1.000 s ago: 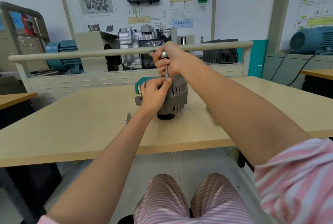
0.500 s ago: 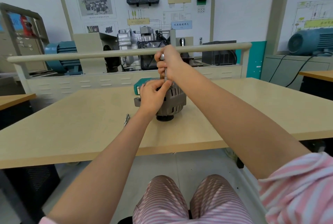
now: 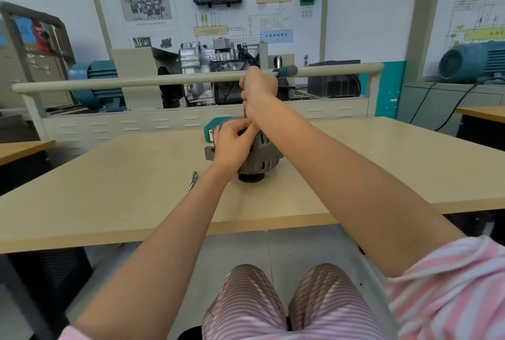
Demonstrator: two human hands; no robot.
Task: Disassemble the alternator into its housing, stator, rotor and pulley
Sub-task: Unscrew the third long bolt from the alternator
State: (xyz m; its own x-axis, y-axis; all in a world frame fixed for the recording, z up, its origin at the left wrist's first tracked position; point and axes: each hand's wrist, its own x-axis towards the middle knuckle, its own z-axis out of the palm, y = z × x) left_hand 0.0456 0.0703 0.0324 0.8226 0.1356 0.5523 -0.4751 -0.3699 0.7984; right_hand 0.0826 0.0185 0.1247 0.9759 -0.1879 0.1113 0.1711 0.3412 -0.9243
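One hand [image 3: 258, 88] has risen — handle [image 3: 287, 70] now sideways.

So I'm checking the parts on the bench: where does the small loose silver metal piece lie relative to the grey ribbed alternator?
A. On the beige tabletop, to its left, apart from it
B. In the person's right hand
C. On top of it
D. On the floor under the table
A: the small silver metal piece lies flat on the beige tabletop, left of the grey ribbed alternator, with bare table between them.

bare table [image 3: 355, 164] right of alternator [image 3: 262, 159], bolts [image 3: 193, 179] lying left
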